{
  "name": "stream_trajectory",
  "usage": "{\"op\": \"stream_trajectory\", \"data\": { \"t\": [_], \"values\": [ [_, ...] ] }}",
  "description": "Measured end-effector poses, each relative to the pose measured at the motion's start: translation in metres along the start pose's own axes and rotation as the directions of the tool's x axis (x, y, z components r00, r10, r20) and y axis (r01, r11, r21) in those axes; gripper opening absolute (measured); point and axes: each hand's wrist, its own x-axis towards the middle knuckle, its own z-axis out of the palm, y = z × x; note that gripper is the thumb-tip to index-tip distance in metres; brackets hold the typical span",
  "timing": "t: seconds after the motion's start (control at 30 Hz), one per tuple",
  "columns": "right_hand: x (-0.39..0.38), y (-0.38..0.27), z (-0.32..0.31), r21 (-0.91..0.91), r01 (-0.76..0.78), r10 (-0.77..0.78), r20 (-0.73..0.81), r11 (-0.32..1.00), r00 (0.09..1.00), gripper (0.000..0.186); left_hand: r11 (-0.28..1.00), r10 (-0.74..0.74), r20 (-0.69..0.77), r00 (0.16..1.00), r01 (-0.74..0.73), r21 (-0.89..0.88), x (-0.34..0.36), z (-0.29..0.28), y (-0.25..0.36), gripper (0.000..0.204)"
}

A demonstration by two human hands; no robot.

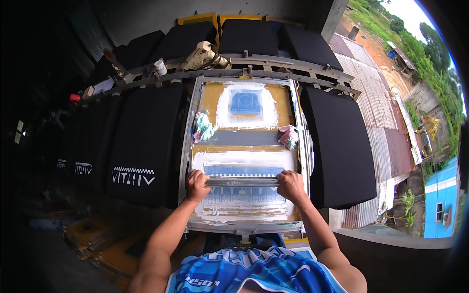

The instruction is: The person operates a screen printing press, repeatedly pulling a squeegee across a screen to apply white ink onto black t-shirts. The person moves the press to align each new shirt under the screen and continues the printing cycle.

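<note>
A squeegee with a pale bar lies crosswise over the lower half of a screen-printing frame. At its left end my left hand is closed round it, and my right hand grips the right end. White ink is smeared over the mesh around the bar, with a blue stencil area showing above and below it. Higher on the screen is a second blue stencil ringed by white. Two crumpled rags, one greenish and one pinkish, rest near the frame's sides.
Boards covered in black fabric stand left and right of the frame; some on the left bear white prints. A metal rail runs behind, holding a cream heat gun and a white cup. More black boards lie beyond.
</note>
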Motion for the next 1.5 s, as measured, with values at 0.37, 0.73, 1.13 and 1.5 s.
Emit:
{"op": "stream_trajectory", "data": {
  "t": [0.37,0.73,1.13,1.5],
  "values": [
    [-0.158,-0.062,0.015,-0.004,0.142,-0.138,-0.252,0.99,0.958,0.031,0.996,-0.034,0.08,0.996,0.041,-0.084,-0.136,-0.068,0.083,0.033],
    [-0.189,-0.088,-0.021,0.075,0.037,-0.031,-0.081,0.997,0.996,0.014,0.999,-0.031,0.092,0.995,0.035,-0.042,-0.137,-0.107,0.11,0.024],
    [-0.274,-0.084,-0.004,-0.01,0.097,-0.096,0.05,0.995,0.994,0.064,0.969,-0.123,0.266,0.956,0.173,-0.175,-0.218,-0.128,0.133,0.056],
    [-0.288,0.047,0.012,0.512,-0.718,0.763,0.172,0.471,0.624,0.034,0.243,-0.881,0.339,0.329,0.931,-0.272,-0.222,-0.065,0.063,0.039]
  ]
}}
